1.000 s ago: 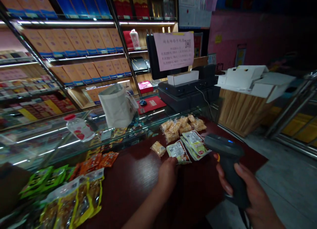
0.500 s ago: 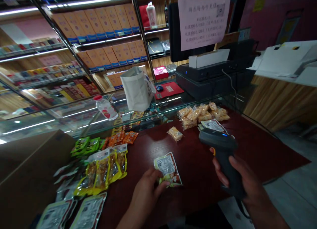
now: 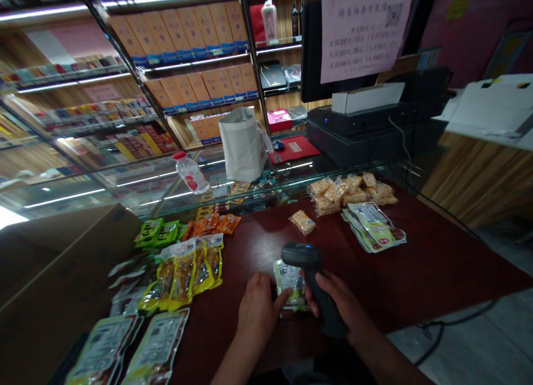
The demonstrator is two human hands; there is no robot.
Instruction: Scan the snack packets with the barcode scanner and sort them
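Observation:
My right hand [image 3: 333, 302] is wrapped round the handle of a dark barcode scanner [image 3: 302, 256], its head above a small snack packet [image 3: 290, 279]. The packet lies on the dark red counter top [image 3: 245, 263], partly hidden by the scanner and fingers. At its left edge, my left hand [image 3: 260, 304] grips it, with the thumb across the printed face. Just beyond sits a single wrapped pastry [image 3: 303, 222]. To the right, a pile of similar green-and-white packets [image 3: 372, 227] lies flat.
Several wrapped pastries [image 3: 350, 191] are heaped at the back. On the left are yellow-edged snack pouches [image 3: 183, 274], orange sachets [image 3: 212, 224], green sachets [image 3: 156, 232], silver packs [image 3: 158, 346] and a cardboard box [image 3: 62, 263]. A bottle [image 3: 191, 174] and white bag [image 3: 244, 146] stand on the glass case.
My right hand has brought the scanner left, over the packet by my left hand. The packet pile on the right now shows in full. The whole view has shifted slightly.

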